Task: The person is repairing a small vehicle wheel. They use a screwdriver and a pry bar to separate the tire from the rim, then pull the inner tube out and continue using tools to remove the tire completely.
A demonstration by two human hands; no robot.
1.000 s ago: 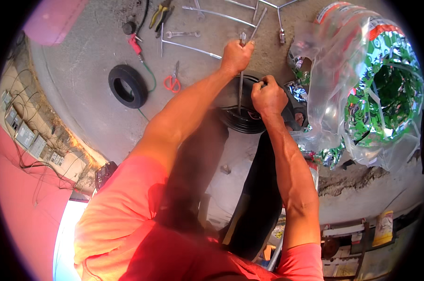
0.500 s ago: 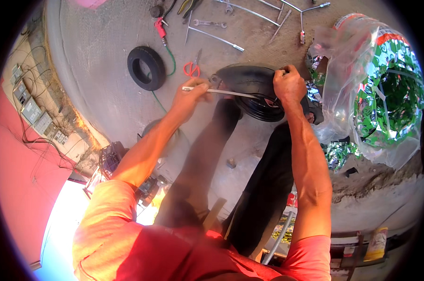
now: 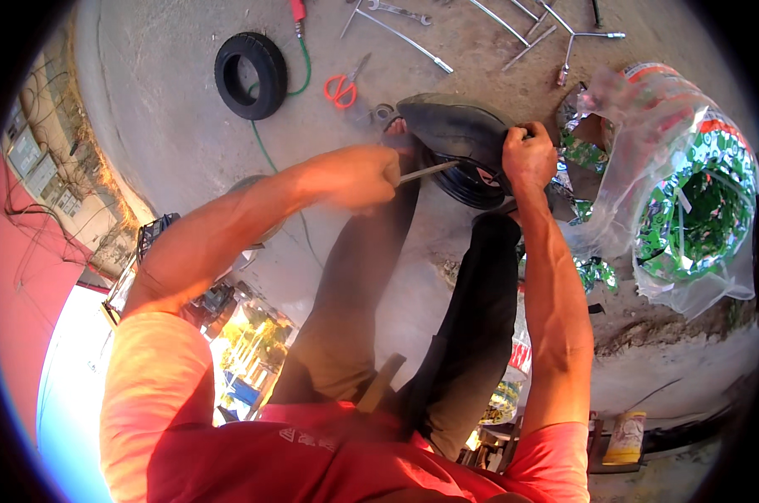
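Observation:
A black tyre (image 3: 459, 126) sits partly on a dark wheel rim (image 3: 467, 186), between my feet, its near edge lifted away from the rim. My left hand (image 3: 364, 178) is closed round a metal tyre lever (image 3: 428, 173), whose far end reaches in between tyre and rim. At the tyre's right edge, my right hand (image 3: 530, 156) is closed in a fist. Its fingers hide what they grip. Both hands are level with the wheel, one on each side.
Orange-handled scissors (image 3: 342, 89) and a small loose tyre (image 3: 250, 75) lie beyond to the left, near a green air hose (image 3: 305, 71). Spanners and T-handle wrenches (image 3: 406, 40) lie farther off. A plastic-wrapped roll of green and silver material (image 3: 689, 193) stands at the right.
My left hand has come nearer to me and to the right, with the lever tilting so its handle end is lower. My right hand stays at the tyre's edge. The whole view has shifted slightly.

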